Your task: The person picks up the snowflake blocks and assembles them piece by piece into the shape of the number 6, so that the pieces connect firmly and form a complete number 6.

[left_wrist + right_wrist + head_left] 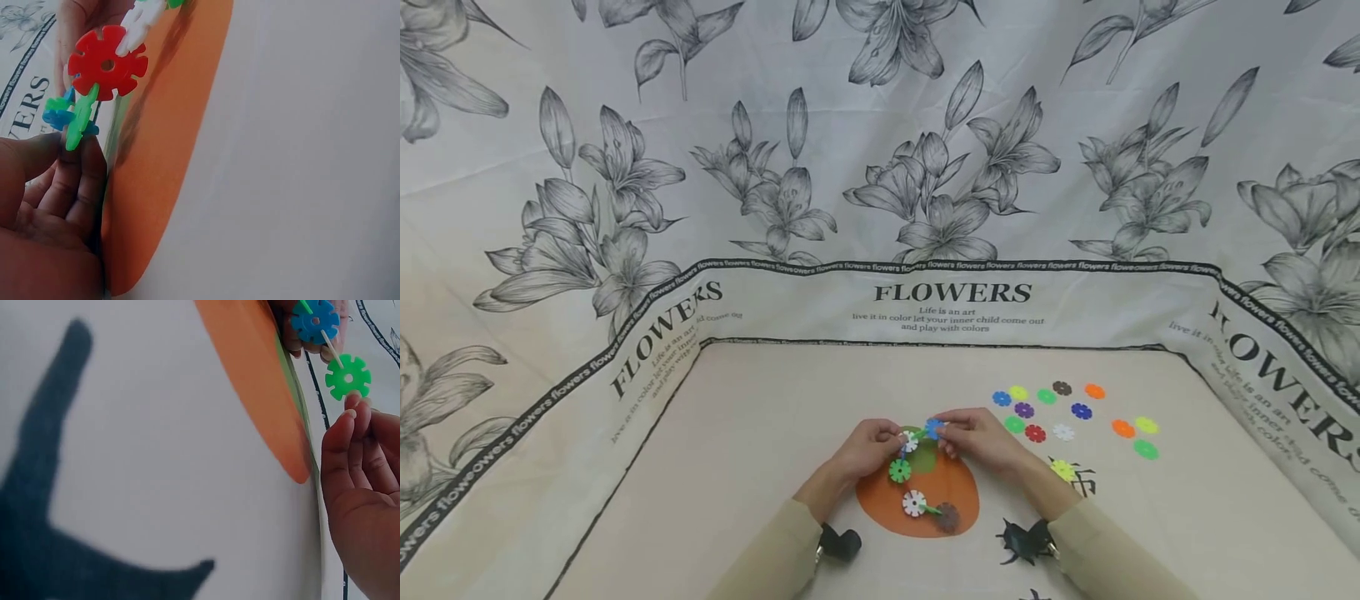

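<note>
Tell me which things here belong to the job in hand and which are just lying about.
In the job:
the chain of notched discs, held by the left hand and right hand;
the loose discs on the right, probably spare pieces.

Just there, it seems:
the flat orange shape beneath the chain;
the flower-printed cloth behind.

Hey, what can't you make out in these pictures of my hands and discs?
Left wrist view: most of a green piece, cut off by the top edge.
Left wrist view: part of the right hand, hidden behind the red disc.
Head view: part of the printed character, covered by the yellow disc.
</note>
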### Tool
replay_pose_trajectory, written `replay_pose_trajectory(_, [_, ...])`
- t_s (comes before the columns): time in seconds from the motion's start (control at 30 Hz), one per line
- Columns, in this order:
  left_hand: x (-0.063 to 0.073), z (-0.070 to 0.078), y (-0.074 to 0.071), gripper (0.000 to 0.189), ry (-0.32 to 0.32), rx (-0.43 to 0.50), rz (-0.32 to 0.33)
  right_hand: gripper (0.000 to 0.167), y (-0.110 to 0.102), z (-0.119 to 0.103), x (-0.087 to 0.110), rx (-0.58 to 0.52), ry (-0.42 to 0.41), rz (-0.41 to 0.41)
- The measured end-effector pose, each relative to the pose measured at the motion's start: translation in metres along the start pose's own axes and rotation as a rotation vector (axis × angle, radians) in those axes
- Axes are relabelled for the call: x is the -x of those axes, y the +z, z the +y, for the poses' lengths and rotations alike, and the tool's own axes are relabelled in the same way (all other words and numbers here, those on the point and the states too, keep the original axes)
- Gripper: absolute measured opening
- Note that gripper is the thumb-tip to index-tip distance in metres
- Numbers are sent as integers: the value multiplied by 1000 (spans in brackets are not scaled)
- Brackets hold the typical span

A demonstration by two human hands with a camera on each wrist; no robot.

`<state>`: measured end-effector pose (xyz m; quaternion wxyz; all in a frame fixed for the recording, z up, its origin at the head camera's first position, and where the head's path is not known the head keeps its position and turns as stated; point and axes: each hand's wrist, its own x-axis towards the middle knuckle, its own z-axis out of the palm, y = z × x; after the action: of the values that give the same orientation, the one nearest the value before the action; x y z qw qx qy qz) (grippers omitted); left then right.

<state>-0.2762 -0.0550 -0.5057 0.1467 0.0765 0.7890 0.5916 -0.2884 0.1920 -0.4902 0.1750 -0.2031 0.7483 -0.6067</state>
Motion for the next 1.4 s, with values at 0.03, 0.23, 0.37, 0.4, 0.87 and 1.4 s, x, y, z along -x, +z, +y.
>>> replay_pose_trajectory(0.03, [0,-1,0,14,-3,-2,6,36,0,1,0,-7,2,-3])
replay_pose_trajectory(0.23, [0,-2,0,15,4,-4,23,35,2,5,-2,-52,8,-14])
replay_pose_trajectory(0.37, [0,-1,0,14,-8,-8,35,35,3,5,-2,-65,22,-8])
replay_pose_trajectory(0.4, [-1,0,1,14,-12,-4,37,36,3,5,-3,-68,28,-6])
replay_pose_trajectory(0.87, [1,-3,0,16,-24,-16,8,37,8,6,-5,-68,51,7])
replay_pose_trajectory(1.4, [-1,-1,0,23,69,-114,0,27,10,-9,-10,117,33,-2])
